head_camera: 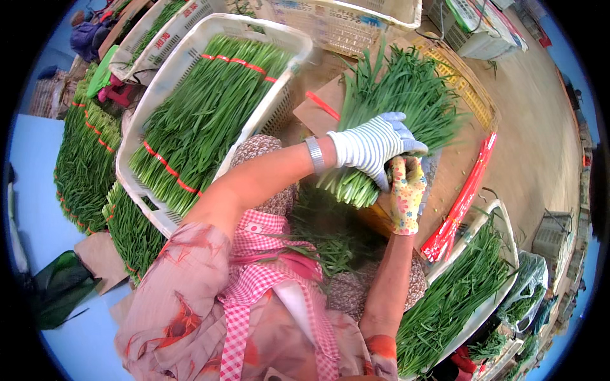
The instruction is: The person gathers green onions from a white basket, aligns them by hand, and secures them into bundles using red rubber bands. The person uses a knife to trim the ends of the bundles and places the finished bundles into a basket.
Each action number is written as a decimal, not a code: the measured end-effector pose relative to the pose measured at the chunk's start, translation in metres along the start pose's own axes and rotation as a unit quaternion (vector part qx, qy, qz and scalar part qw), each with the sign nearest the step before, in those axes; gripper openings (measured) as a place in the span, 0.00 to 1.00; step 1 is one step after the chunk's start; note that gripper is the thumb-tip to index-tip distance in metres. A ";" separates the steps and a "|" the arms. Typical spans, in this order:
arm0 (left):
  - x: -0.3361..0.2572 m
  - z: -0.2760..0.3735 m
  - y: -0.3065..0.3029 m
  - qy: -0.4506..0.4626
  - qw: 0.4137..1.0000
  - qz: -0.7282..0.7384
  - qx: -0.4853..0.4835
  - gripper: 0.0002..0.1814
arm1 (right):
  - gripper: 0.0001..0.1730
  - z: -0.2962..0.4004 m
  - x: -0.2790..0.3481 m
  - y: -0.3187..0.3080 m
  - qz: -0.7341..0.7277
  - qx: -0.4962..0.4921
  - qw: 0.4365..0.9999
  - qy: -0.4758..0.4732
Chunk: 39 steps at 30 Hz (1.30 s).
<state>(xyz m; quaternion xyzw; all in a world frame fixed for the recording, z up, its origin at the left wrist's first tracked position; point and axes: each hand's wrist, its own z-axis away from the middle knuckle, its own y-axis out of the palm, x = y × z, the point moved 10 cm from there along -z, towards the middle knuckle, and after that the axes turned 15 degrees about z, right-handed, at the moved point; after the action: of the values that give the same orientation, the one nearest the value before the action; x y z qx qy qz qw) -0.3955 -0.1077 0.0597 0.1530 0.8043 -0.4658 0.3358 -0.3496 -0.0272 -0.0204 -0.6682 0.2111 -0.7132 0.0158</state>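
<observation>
A thick bundle of garlic chives (405,90) lies before me, its pale cut ends pointing towards my lap. My left hand, in a blue-and-white striped glove (376,143), is wrapped over the bundle near those ends. My right hand, in a yellow flowered glove (407,193), is at the bundle's right side with its fingers bent together near my left fingertips; whether it pinches something is hidden. A red tie strip (323,105) lies on the cardboard (314,116) left of the leaves. A sheaf of red tie strips (460,202) lies to the right.
To the left, a white plastic crate (128,138) holds tied chives, with more tied bundles (86,162) beyond it. At the lower right a white crate (510,238) holds loose chives. A yellow crate (457,76) is beyond the bundle. At the far upper left sits a person (88,38).
</observation>
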 end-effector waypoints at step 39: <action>-0.034 0.048 -0.027 -0.015 0.959 -0.095 -0.267 0.07 | 0.13 0.004 -0.010 -0.007 0.185 -0.100 0.976 -0.061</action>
<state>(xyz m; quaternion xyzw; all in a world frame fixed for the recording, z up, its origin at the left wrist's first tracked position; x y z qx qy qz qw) -0.3672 -0.1601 0.0840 -0.0266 0.9051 -0.2657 0.3309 -0.3431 -0.0189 -0.0275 -0.6577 0.4000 -0.6314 0.0932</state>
